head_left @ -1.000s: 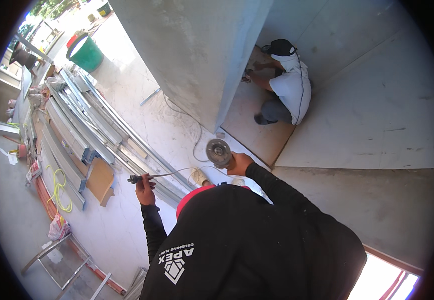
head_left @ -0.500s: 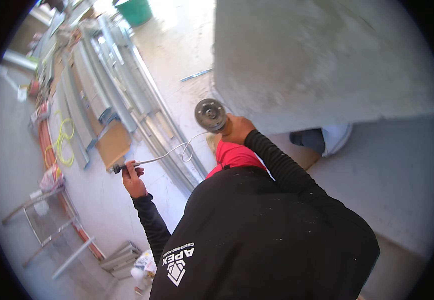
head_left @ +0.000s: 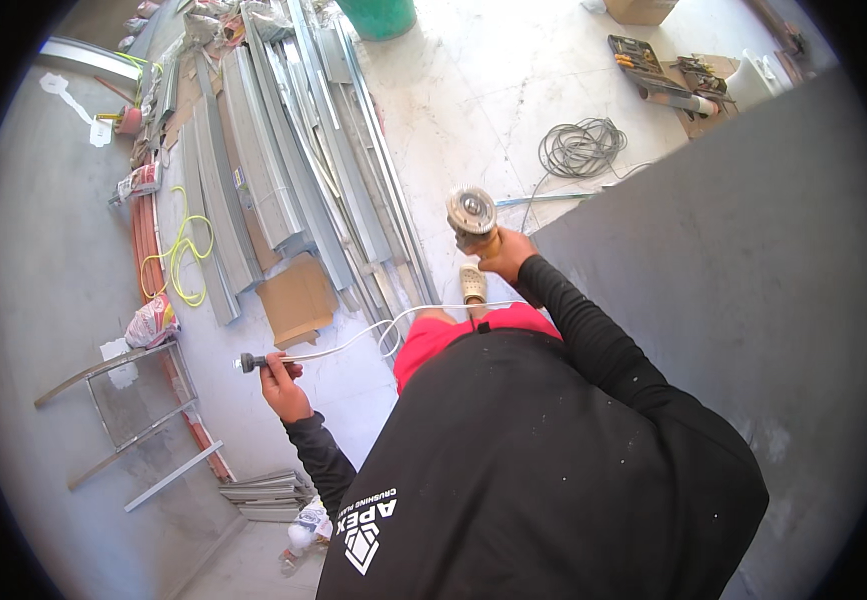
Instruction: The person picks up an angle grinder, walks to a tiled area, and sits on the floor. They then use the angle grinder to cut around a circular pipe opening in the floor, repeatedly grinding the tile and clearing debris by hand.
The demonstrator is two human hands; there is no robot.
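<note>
My right hand (head_left: 509,257) is wrapped round the body of an angle grinder (head_left: 473,214), whose round disc faces up in front of me. A white cord (head_left: 346,346) runs in a loose loop across my body toward the left. At its end is a dark plug (head_left: 250,362) with metal prongs, pinched in the fingers of my left hand (head_left: 285,388). Where the cord meets the grinder is hidden behind my right hand and clothing. Below the grinder, one of my feet shows in a light clog (head_left: 473,284).
Long metal profiles (head_left: 284,150) and a cardboard piece (head_left: 297,299) lie on the floor at left, beside a yellow-green cord (head_left: 180,250) and a ladder (head_left: 142,390). A grey wall (head_left: 714,260) stands at right. Farther off are a coiled cable (head_left: 582,148), a toolbox (head_left: 637,55) and a green bucket (head_left: 379,14).
My view has swung to the right, bringing the coiled cable and toolbox into sight. Both hands keep hold of the grinder and the plug; the grinder's disc is tilted differently.
</note>
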